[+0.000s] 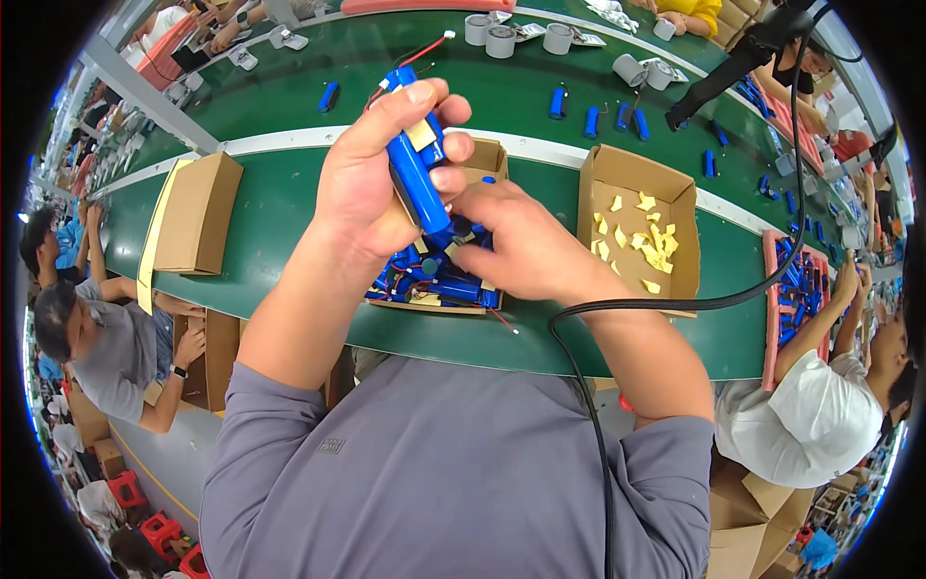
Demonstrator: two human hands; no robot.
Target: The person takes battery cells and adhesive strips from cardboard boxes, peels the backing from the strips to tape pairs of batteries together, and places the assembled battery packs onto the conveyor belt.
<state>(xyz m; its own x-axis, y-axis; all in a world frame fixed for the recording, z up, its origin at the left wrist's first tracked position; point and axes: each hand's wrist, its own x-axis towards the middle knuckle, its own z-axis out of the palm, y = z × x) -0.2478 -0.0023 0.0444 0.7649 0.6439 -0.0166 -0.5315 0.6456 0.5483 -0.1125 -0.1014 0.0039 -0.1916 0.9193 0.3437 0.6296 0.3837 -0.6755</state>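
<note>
While left hand point(371, 183) grips battery pack point(417, 174)

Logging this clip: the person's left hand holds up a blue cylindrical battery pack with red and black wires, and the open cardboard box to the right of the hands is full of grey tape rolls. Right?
Not quite. The head view shows the open cardboard box to the right holding small yellow paper pieces, not grey tape rolls. The rest stands: the left hand holds up the blue cylindrical battery pack with red and black wires.
</note>
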